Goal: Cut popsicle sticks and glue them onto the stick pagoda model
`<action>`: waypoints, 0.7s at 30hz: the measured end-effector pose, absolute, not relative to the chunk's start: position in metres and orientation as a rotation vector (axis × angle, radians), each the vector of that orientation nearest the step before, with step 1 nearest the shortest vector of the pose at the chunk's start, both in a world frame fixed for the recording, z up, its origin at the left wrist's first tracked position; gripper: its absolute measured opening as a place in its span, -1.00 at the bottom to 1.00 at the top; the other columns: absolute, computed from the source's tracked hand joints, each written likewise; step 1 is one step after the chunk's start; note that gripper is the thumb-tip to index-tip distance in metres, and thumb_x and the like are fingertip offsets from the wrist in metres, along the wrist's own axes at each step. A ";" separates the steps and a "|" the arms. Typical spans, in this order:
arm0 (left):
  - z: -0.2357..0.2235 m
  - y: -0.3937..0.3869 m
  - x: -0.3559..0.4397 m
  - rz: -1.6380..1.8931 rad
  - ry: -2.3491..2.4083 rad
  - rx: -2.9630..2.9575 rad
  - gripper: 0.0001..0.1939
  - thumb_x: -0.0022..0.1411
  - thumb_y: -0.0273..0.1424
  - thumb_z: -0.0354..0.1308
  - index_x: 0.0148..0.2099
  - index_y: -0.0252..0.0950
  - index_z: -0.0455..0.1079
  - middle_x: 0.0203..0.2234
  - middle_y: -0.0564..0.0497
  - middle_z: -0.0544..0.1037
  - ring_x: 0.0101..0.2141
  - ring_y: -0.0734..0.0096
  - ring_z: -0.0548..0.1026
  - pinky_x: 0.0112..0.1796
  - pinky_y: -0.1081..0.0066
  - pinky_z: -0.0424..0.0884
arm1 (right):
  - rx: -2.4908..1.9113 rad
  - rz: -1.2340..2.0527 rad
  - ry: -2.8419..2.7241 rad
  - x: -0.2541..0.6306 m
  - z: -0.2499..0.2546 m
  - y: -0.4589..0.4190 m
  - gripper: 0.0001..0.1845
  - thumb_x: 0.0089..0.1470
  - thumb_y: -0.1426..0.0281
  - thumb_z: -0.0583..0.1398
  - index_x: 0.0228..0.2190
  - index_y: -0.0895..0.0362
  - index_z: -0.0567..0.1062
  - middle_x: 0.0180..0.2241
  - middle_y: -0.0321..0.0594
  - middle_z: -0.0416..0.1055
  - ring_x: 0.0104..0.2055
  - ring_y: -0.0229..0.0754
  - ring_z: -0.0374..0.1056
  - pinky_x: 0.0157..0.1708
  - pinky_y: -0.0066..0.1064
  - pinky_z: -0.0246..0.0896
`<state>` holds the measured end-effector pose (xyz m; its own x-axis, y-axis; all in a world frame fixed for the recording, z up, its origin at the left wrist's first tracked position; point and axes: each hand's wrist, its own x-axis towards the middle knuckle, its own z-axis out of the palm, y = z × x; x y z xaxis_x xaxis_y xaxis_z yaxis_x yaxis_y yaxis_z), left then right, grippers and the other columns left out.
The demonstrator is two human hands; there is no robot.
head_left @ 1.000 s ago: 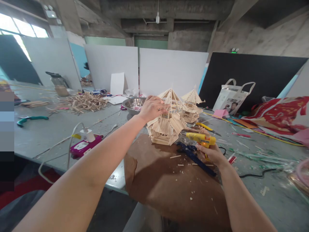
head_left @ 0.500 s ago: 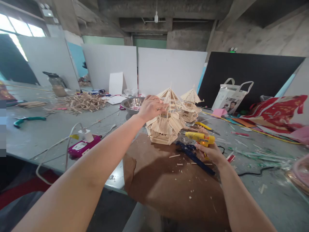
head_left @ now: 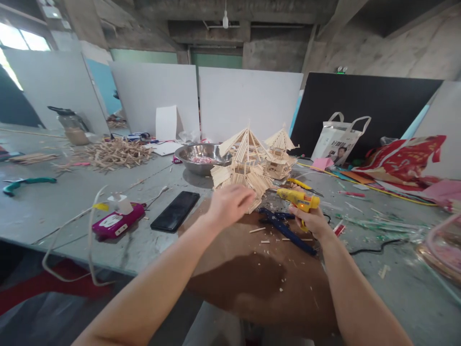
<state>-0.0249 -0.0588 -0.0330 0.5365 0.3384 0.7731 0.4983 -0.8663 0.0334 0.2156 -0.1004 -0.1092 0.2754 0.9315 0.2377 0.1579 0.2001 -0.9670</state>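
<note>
My right hand [head_left: 310,220] grips a yellow hot glue gun [head_left: 298,198] whose nozzle points left toward a pavilion model built of thin wooden sticks [head_left: 247,161]. In front of that model's lower part is my left hand [head_left: 232,205], blurred; its fingers are hidden from me, and I cannot make out whether it touches the model or holds anything. A second, similar stick model [head_left: 280,156] stands behind to the right. Blue-handled pliers [head_left: 286,230] lie below the glue gun on a brown board [head_left: 248,274] with scattered stick pieces.
Left of the board lie a black phone [head_left: 175,211] and a purple power strip [head_left: 118,222] with a white cable. Behind are a metal bowl [head_left: 198,161] and a heap of sticks [head_left: 113,154]. Yellow-handled pliers [head_left: 304,186] and a white bag [head_left: 338,141] are at right.
My left hand has come down from the model's roof toward me, in front of its lower part. The phone my forearm covered now shows. My right hand still holds the glue gun.
</note>
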 end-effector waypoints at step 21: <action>-0.086 -0.062 -0.009 -0.606 -1.304 -3.052 -0.87 0.05 -0.47 -0.12 -0.42 -0.30 0.25 -0.59 -0.02 0.41 -0.52 0.36 0.41 -0.50 0.41 0.28 | -1.235 0.679 -1.077 0.213 -0.102 -0.104 -0.67 -0.37 0.22 0.24 -0.53 0.16 0.31 -0.62 -0.38 0.27 -0.81 -0.45 0.02 -0.85 -0.53 -0.04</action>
<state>-0.0086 -0.0622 -0.0859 0.6415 0.7313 0.2317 0.6487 -0.6784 0.3450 0.2129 -0.1039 -0.1023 0.3813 0.8827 0.2747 0.1329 0.2417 -0.9612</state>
